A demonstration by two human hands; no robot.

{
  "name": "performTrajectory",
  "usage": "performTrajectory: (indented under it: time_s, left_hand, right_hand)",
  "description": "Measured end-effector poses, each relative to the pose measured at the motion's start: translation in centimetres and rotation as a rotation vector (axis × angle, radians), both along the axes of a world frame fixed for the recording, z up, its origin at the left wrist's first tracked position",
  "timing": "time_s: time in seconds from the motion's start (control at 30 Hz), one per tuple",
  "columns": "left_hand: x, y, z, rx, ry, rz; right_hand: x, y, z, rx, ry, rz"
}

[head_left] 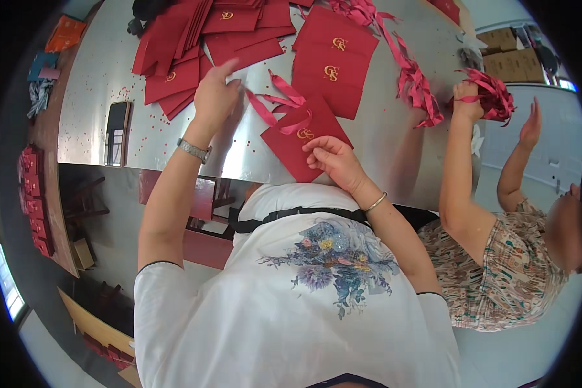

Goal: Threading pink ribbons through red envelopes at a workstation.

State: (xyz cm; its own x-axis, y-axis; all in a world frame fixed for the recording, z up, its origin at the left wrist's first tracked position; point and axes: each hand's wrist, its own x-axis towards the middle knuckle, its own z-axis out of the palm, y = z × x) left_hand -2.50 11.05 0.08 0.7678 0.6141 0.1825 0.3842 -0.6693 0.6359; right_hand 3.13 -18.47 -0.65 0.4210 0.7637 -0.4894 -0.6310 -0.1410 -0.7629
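Note:
A red paper gift bag [289, 151] with a gold emblem lies tilted at the table's near edge, its pink-red ribbon handles [290, 97] loose at its upper end. Over its lower right part is my right hand [341, 167], fingers bent in toward the thumb; whatever is between the fingertips is too small to make out. My left hand [215, 98] is raised over the table, fingers apart and holding nothing. It is nearest to a heap of flat red bags [234, 19] on its far side. Two more bags [333, 57] overlap beyond the ribboned one.
A phone [117, 132] lies on the metal table [84, 97] at left, among scattered red bits. Ribbon bundles [415, 84] hang along the right. A co-worker's hand [467, 102] grips another ribbon bunch [495, 97]. Cardboard boxes [514, 64] stand behind; stacked red bags [33, 194] sit far left.

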Motion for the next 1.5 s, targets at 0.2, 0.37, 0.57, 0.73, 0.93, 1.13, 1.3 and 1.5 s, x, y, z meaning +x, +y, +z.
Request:
performTrajectory:
  time_s: [0.2, 0.37, 0.57, 0.73, 0.93, 1.13, 1.3, 1.5]
  left_hand:
    - [0.8, -3.8, 1.5, 0.155, 0.081, -0.576]
    - [1.5, -5.1, -0.6, 0.094, 0.127, -0.512]
    - [2.5, -4.9, -2.7, 0.082, -0.058, -0.279]
    - [3.4, -4.4, -4.2, 0.072, -0.151, -0.182]
    - [4.0, -3.6, -3.8, 0.011, -0.179, -0.202]
    - [5.5, -3.9, -4.5, -0.035, -0.170, -0.116]
    - [3.5, -3.5, -6.1, -0.297, -0.131, -0.084]
    - [-0.6, -10.6, -3.8, 0.089, 0.159, -0.277]
  right_hand:
    - [0.3, -0.2, -0.4, 0.007, 0.022, -0.016]
    - [0.0, -0.1, -0.2, 0.002, 0.002, -0.012]
    - [-0.1, -0.1, -0.2, -0.044, -0.041, 0.018]
    - [0.0, -0.1, -0.1, -0.063, -0.037, 0.030]
    - [0.3, 0.1, -0.2, -0.070, -0.055, 0.058]
    - [1.2, -0.2, -1.6, -0.044, -0.088, 0.056]
    - [1.8, 1.0, -3.7, 0.003, -0.011, 0.074]
    - [3.6, 1.0, -5.9, -0.024, -0.144, 0.160]
